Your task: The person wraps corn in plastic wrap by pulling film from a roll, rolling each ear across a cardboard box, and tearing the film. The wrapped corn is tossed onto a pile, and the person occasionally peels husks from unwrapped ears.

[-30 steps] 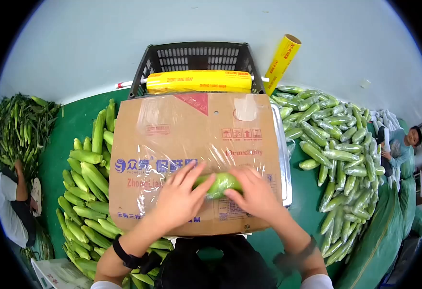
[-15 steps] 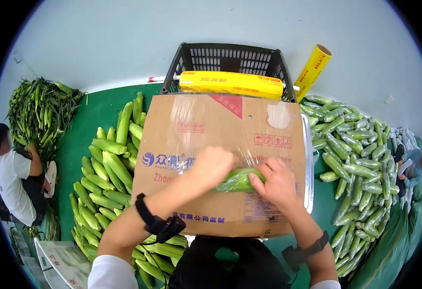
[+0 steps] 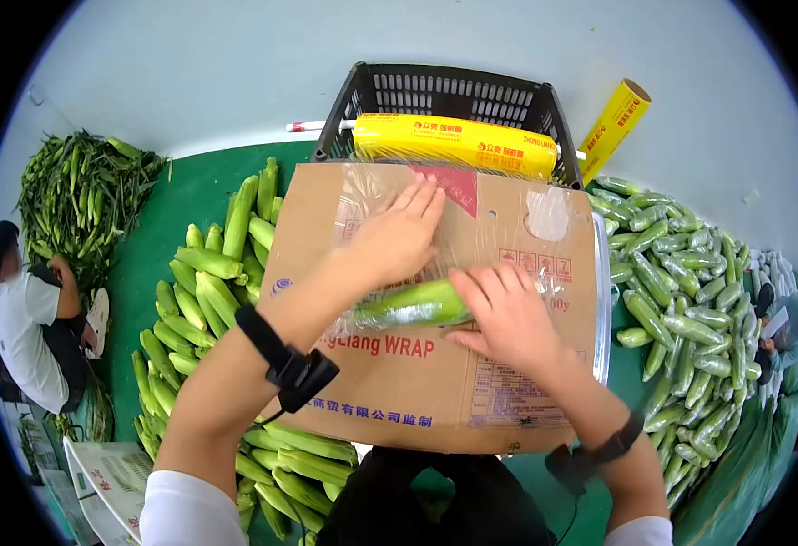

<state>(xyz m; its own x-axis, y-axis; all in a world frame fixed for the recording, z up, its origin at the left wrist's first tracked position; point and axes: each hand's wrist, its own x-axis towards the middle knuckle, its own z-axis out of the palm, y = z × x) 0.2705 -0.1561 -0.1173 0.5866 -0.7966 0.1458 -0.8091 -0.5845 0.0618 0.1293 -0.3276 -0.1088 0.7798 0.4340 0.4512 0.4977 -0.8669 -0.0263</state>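
Note:
A green ear of corn (image 3: 417, 304), wrapped in shiny clear film, lies crosswise on a printed cardboard box (image 3: 326, 371). My left hand (image 3: 399, 235) rests flat just beyond the ear, fingers stretched out together over the clear film on the cardboard. Around the ear's right end is my right hand (image 3: 508, 311), with its thumb on the near side and fingers on the far side. Clear film runs across the box top from a yellow roll of cling film (image 3: 454, 144), which lies on a rod at the front of a black plastic crate (image 3: 545, 105).
Unwrapped corn (image 3: 199, 309) is heaped on the green floor at left, wrapped ears (image 3: 690, 318) at right. A yellow tube (image 3: 616, 123) leans by the crate. One person (image 3: 30, 318) sits far left near a leafy pile (image 3: 80, 196); another (image 3: 786, 328) is far right.
My left hand has gone from a closed fist beside the ear to lying flat farther forward. The ear has shifted left and away from me, and my right hand has moved slightly forward.

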